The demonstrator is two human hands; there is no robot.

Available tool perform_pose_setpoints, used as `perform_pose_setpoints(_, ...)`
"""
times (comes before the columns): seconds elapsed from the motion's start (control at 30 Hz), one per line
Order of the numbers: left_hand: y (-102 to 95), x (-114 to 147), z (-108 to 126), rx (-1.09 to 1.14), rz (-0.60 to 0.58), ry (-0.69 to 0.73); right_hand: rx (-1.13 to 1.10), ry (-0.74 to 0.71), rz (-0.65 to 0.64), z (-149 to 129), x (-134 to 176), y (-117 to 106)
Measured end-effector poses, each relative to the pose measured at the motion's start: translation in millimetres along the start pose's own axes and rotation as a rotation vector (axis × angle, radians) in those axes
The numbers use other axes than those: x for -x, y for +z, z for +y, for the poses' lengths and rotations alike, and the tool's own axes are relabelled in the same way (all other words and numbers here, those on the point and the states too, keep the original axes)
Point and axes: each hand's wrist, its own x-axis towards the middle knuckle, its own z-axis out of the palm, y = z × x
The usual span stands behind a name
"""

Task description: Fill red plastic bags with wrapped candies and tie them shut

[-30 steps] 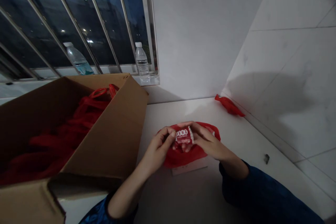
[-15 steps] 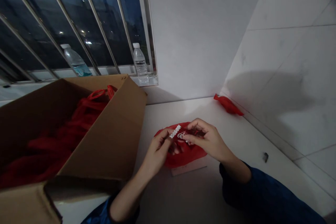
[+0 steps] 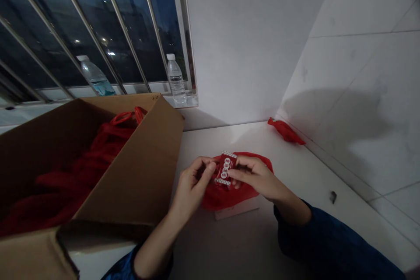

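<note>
Between the thumb and fingers of my right hand is a small red packet. White round marks run down its middle, and both ends have a white dotted band. My left hand is beside it, with thumb and forefinger pinched together; what they grip, if anything, I cannot make out. A red mesh-like bag lies spread on the white tabletop, under both hands. The hands and the packet hide part of this bag.
An open cardboard box with red bags inside stands at the left. Two plastic bottles, one clear and one blue-labelled, are by the barred window. A red pouch and a small dark object lie towards the tiled wall.
The packet has turned more upright, and its marked face now shows. My left fingers have drawn back a little to the left from it, while my right hand keeps hold.
</note>
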Motion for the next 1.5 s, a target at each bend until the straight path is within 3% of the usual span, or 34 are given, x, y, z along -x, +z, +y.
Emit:
perform_pose_setpoints(0.17,-1.1,1,0,-0.080,-0.149,0.004,-0.089,-0.025,0.124,-1,-1,2)
perform_pose_setpoints(1.1,-8.6,1,2,-0.198,-0.190,0.089,0.108,-0.028,0.164,-8,4,-2)
perform_pose_setpoints(1.2,-10.9,0,-1,-0.349,-0.171,0.072,0.253,-0.042,0.147,-10,6,-5)
perform_pose_setpoints(1.4,-14.0,-3,-2,-0.656,-0.115,-0.011,1.030,-0.016,0.087,2,2,-13)
perform_pose_setpoints(1.5,-13.3,-2,-2,-0.704,-0.158,-0.005,1.133,0.083,0.058,16,-8,-17)
